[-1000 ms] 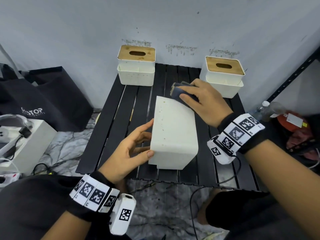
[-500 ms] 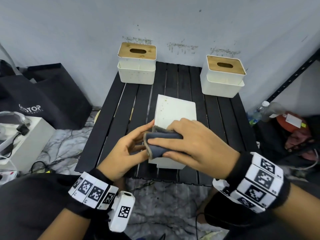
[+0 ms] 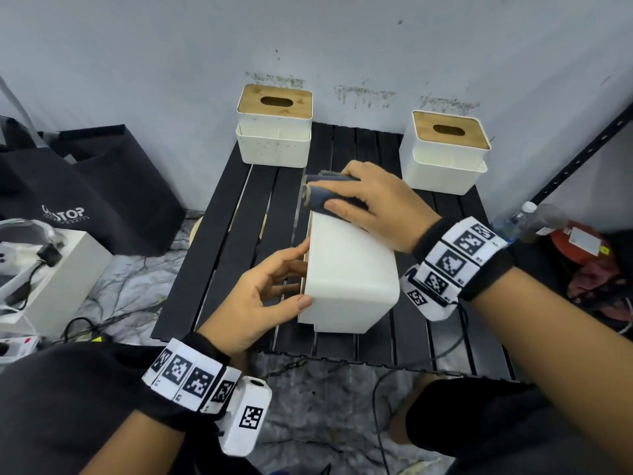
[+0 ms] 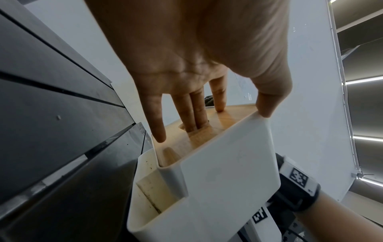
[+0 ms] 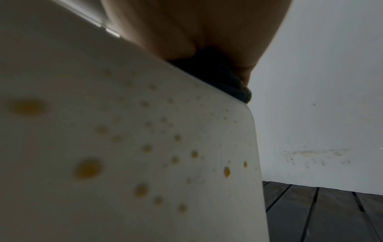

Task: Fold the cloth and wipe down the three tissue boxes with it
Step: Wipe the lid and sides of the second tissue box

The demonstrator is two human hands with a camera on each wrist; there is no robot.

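Note:
A white tissue box (image 3: pixel 349 269) lies on its side in the middle of the black slatted table (image 3: pixel 222 269). My left hand (image 3: pixel 270 286) grips its left end: thumb on the white rim, two fingers (image 4: pixel 196 114) dipped in the slot of the wooden lid (image 4: pixel 225 121). My right hand (image 3: pixel 363 204) holds the folded dark grey cloth (image 3: pixel 318 197) pressed on the far end of the box's upper face. In the right wrist view the cloth (image 5: pixel 228 81) sits at the edge of a box face (image 5: pixel 145 131) dotted with yellow spots. Two more tissue boxes stand upright at back left (image 3: pixel 274 132) and back right (image 3: pixel 445 152).
The wall rises right behind the back boxes. A black bag (image 3: pixel 85 200) and a white case (image 3: pixel 51 286) sit on the floor to the left. To the right are a bottle (image 3: pixel 524 217), red clutter (image 3: pixel 582 241) and a black rack upright (image 3: pixel 582 156). Cables (image 3: pixel 376 406) lie below the table's front edge.
My right hand swept the cloth from the box's far end to its near end, then back to the far end. The left hand stayed on the box's left side.

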